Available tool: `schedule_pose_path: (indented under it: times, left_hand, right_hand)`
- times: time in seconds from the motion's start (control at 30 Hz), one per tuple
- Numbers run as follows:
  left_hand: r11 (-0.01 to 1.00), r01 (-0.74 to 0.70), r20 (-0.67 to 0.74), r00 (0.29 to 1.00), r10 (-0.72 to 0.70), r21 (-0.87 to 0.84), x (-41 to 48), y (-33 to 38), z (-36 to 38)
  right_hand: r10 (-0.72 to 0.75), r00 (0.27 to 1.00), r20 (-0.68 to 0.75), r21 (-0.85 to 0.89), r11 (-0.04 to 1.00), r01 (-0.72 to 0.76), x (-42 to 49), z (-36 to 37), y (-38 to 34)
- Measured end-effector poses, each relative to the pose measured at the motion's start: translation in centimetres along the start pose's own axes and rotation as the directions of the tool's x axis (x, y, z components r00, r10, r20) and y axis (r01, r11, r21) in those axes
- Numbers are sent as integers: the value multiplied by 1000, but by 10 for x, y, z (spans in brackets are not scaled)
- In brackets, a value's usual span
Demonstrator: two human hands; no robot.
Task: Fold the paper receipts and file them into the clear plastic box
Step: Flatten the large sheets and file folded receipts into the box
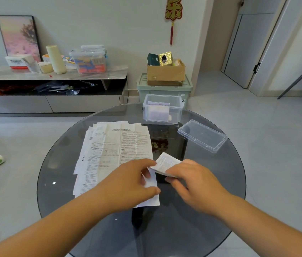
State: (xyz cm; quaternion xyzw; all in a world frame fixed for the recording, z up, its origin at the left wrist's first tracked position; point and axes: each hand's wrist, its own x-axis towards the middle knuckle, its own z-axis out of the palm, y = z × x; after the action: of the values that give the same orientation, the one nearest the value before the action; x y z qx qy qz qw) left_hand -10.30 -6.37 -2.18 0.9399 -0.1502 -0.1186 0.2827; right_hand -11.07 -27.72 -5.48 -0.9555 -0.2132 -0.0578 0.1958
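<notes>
A small folded white paper receipt (166,163) is pinched between both hands above the round smoked-glass table (211,182).

The receipt is gripped by the fingertips of the left hand (133,179) and the right hand (191,180), near the table's middle. A spread pile of unfolded printed receipts (116,151) is laid toward the left edge, partly under the left hand. The clear plastic box (162,110), some paper already inside, is set at the far edge, its clear lid (202,135) just beside it toward the right edge.

A red-and-gold wall ornament (173,9) bears the character 乐; print on the paper sheets (124,143) is too small to read.
</notes>
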Motion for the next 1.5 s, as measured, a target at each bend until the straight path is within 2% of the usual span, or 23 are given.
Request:
schedule_pose_path:
  times: [0.03,0.1,0.23,0.37,0.53,0.67,1.07,1.3,1.5]
  left_hand:
    - [995,-29,-53,998,34,91,1,-3,1]
    - [990,-77,-105,990,90,117,5,-7,1]
    - [980,-134,-69,987,145,150,13,-12,3]
    - [978,-142,-87,984,157,155,20,-14,6]
    - [983,-28,-179,982,61,179,32,-11,17]
    - [976,56,-207,978,-12,210,44,-9,31]
    - [959,194,-151,975,-164,207,66,-4,21]
    - [949,216,-89,976,-200,231,68,-3,17]
    - [970,210,13,977,-213,120,66,-9,5]
  right_hand:
    - [9,1000,0,-4,1000,-9,-2,1,1]
    - [13,1000,15,26,1000,-13,-5,3,4]
    - [14,999,50,126,992,-20,-15,6,6]
    - [84,994,-66,90,993,-78,-18,7,9]
    - [348,935,-75,181,926,-330,-7,3,4]
    - [433,899,-67,202,888,-412,1,6,2]
    - [522,851,-56,27,853,-522,11,4,-4]
    - [622,780,72,-86,783,-616,11,-15,9]
    - [607,786,115,-86,795,-601,11,-21,14]
